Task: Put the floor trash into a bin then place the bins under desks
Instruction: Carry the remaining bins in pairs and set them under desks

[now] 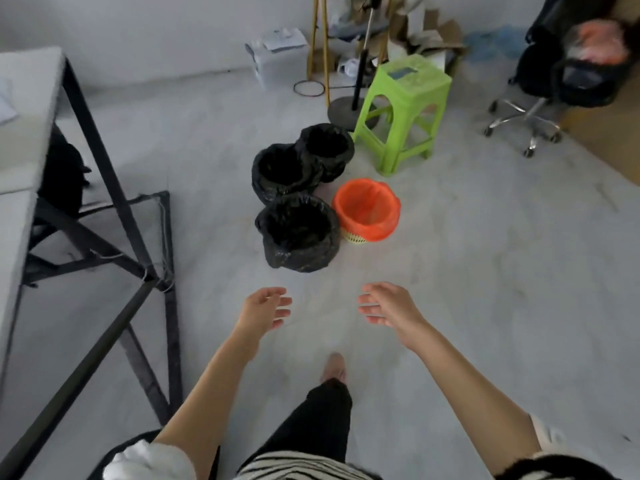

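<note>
Head view: four bins cluster at mid-frame, three lined black (299, 233) and one orange bin (367, 209), beside a green stool (403, 116). Left hand (265, 308) and right hand (388, 304) reach forward, fingers spread, empty, short of the nearest bin. No loose floor trash shows; likely next is gripping a bin's rim to carry toward the desk (24, 116) at upper left.

A green stool (403, 114) stands near an office chair (568, 81) (loaded with bags) by cardboard clutter (426, 32).

Soft even daylight (edges warped, blurry)
</note>
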`<state>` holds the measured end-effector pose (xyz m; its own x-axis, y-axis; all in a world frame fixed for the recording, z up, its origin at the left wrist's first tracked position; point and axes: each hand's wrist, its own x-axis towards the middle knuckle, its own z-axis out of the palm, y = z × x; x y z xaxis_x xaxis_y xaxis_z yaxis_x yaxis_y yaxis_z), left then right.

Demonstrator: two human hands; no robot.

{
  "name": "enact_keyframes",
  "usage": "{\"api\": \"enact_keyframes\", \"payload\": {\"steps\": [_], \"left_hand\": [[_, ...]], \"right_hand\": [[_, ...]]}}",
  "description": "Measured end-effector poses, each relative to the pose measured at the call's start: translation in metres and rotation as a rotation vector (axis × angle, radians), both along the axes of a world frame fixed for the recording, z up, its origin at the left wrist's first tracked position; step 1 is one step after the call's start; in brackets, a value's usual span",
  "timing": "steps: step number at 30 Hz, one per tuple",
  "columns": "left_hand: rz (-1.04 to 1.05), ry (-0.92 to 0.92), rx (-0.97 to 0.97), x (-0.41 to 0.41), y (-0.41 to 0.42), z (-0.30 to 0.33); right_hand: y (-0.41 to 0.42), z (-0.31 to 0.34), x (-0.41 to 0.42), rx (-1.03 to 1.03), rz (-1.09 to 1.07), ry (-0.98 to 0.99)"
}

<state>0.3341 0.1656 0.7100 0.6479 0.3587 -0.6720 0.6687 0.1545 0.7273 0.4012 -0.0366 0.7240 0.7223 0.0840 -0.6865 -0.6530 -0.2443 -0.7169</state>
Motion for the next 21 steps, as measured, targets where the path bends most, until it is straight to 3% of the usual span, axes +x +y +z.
{"api": "enact_keyframes", "payload": {"steps": [10,21], "left_hand": [[0.148,0.132,-0.009,0.205,-0.026,-0.024],[0.393,0.327,0.021,0.388,-0.040,-0.170]], "right_hand": [[-0.027,-0.019,0.239,-0.050,0.119,0.091],[-0.020,-0.186,0.459,-0.103,0.226,0.364]]}}
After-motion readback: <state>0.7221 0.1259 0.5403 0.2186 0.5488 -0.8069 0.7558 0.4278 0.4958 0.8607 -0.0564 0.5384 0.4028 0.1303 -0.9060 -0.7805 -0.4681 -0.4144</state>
